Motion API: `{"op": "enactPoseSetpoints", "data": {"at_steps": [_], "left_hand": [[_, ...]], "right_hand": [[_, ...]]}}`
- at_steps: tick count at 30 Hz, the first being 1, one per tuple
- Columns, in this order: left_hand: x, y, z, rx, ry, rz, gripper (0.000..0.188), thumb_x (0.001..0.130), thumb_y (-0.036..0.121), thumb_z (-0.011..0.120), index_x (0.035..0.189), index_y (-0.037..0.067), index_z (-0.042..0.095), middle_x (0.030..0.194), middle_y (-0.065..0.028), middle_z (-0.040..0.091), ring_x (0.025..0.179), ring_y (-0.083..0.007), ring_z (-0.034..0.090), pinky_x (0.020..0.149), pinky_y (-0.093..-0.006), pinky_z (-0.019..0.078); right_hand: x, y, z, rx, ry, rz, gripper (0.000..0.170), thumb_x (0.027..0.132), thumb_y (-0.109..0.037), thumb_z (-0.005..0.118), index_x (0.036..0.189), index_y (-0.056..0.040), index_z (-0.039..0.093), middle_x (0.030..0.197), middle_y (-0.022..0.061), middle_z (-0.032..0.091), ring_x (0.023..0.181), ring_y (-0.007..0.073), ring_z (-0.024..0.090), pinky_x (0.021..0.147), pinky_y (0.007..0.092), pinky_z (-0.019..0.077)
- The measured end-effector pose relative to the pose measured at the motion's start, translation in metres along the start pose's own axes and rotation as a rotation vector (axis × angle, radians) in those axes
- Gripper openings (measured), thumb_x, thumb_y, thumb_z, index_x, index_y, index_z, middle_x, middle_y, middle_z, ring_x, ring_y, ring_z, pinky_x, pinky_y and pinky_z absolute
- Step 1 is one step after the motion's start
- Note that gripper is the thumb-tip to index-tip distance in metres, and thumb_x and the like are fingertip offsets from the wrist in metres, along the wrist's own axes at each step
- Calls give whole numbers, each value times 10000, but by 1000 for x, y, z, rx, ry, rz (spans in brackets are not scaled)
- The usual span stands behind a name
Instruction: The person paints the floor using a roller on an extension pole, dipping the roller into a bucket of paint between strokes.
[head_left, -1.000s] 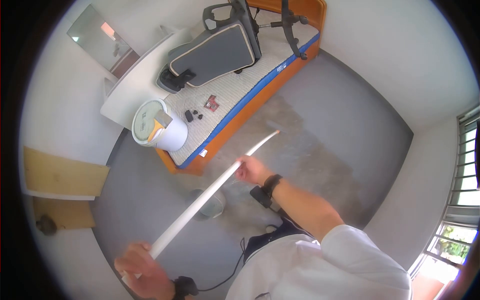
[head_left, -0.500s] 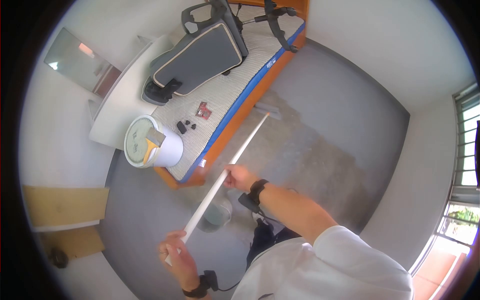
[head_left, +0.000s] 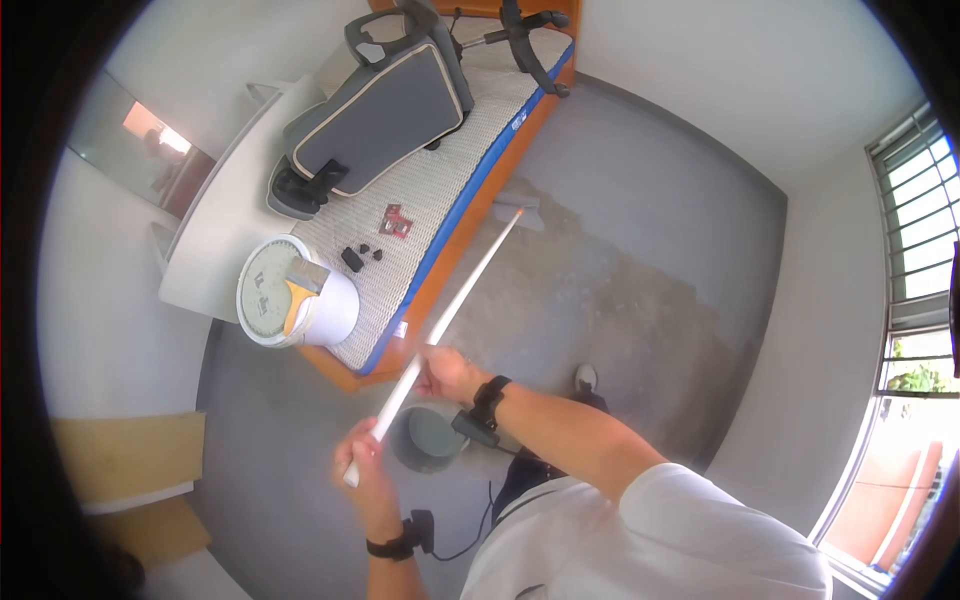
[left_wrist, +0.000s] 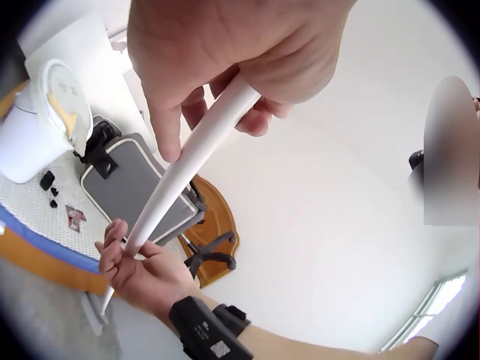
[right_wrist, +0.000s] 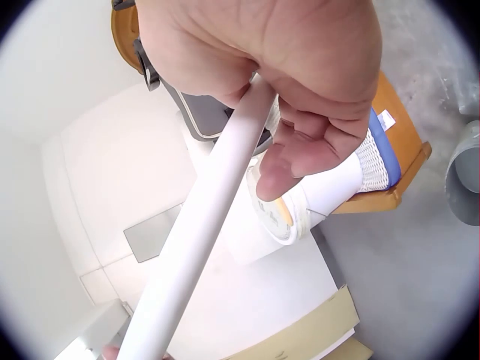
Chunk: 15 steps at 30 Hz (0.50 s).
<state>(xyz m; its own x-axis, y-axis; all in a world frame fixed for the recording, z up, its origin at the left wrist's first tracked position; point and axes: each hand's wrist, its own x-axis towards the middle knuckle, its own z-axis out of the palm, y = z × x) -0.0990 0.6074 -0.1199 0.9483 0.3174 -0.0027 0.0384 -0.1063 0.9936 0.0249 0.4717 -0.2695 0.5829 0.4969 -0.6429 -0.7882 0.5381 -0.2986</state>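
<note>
Both hands grip a long white pole [head_left: 463,296] that slants across the head view. My left hand [head_left: 362,465] is curled round its near end. Further along, my right hand [head_left: 448,376] holds it with bent fingers, as the right wrist view also shows around the pole [right_wrist: 201,214]. At the far end a small orange-red piece joins a grey head [head_left: 530,214], which lies low over the floor beside the bed frame. An open bucket [head_left: 405,447] with greyish contents stands on the floor just under the pole and the right wrist.
A bed with a blue-edged mattress [head_left: 440,225] bears a tipped office chair [head_left: 385,120]. At its near end stands a lidded white bucket [head_left: 335,312] with a yellow-handled scraper [head_left: 302,285] on top. The floor [head_left: 640,150] shows smooth grey areas and a patchy brownish area [head_left: 620,310].
The far end of the pole has swung up and left in the head view, towards the bed. Both hands still hold it, now closer together, and the whole view has shifted.
</note>
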Motion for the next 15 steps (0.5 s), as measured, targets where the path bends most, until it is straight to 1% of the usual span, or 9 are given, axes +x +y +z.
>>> {"op": "enactPoseSetpoints", "data": {"at_steps": [2, 4, 5, 7, 9, 11, 12, 14, 15], "left_hand": [[11, -8, 9, -45, 4, -115, 230, 1005, 183, 511, 869, -2, 498, 1114, -180, 599, 1062, -225, 572, 950, -362, 497], [23, -19, 22, -73, -5, -119, 233, 1003, 183, 508, 864, -3, 497, 1104, -181, 603, 1061, -230, 579, 948, -369, 503], [30, -24, 29, -99, -10, -123, 236, 1001, 183, 506, 858, -5, 497, 1094, -183, 607, 1060, -235, 585, 946, -376, 508], [48, -35, 44, -112, -28, -99, 242, 1004, 189, 506, 859, -5, 494, 1076, -180, 610, 1059, -237, 590, 942, -378, 514], [65, -37, 63, -124, -46, -73, 248, 1006, 194, 507, 859, -5, 492, 1057, -177, 612, 1057, -239, 595, 937, -379, 519], [83, -36, 83, -206, 42, -55, 231, 978, 162, 545, 864, -38, 557, 994, -134, 658, 908, -177, 614, 842, -300, 532], [90, -35, 91, -211, 38, -54, 231, 978, 162, 545, 864, -38, 557, 994, -134, 658, 908, -177, 614, 842, -300, 532], [107, -34, 104, -161, -8, -62, 257, 993, 201, 551, 945, -48, 595, 971, -109, 654, 869, -155, 614, 853, -299, 538], [111, -32, 113, -180, -10, -55, 256, 994, 199, 553, 1000, -48, 618, 972, -90, 642, 848, -131, 603, 808, -277, 533]], "right_hand": [[-5, -2, 3, 1, 1, 5, 336, 1012, -363, 479, 1035, -49, 597, 864, 87, 674, 745, 201, 670, 634, 326, 523], [-15, -4, 1, -63, -32, 5, 371, 1013, -370, 480, 1133, -29, 565, 992, 140, 659, 797, 250, 669, 708, 364, 536], [-17, -3, -5, -64, -29, -1, 371, 1013, -370, 480, 1133, -29, 565, 992, 140, 659, 797, 250, 669, 708, 364, 536], [-25, 0, -20, -41, -34, -28, 425, 1017, -363, 479, 1259, -14, 497, 1098, 187, 625, 856, 303, 661, 775, 402, 537], [-46, 0, -46, -42, 4, -65, 434, 1021, -348, 474, 1300, -16, 464, 1105, 197, 621, 874, 314, 657, 785, 409, 538], [-68, -2, -86, -10, 71, -104, 449, 1023, -322, 475, 1355, -23, 423, 1128, 215, 613, 892, 328, 654, 802, 421, 538], [-81, -2, -107, 26, 103, -109, 453, 1022, -310, 481, 1369, -28, 414, 1146, 223, 609, 892, 331, 654, 810, 424, 536], [-118, -6, -141, -37, 226, -147, 461, 1019, -315, 483, 1381, -38, 410, 1202, 236, 594, 943, 344, 645, 852, 442, 521], [-134, -5, -162, -12, 251, -151, 466, 1020, -315, 475, 1389, -39, 406, 1221, 241, 588, 980, 352, 635, 875, 450, 512]]}}
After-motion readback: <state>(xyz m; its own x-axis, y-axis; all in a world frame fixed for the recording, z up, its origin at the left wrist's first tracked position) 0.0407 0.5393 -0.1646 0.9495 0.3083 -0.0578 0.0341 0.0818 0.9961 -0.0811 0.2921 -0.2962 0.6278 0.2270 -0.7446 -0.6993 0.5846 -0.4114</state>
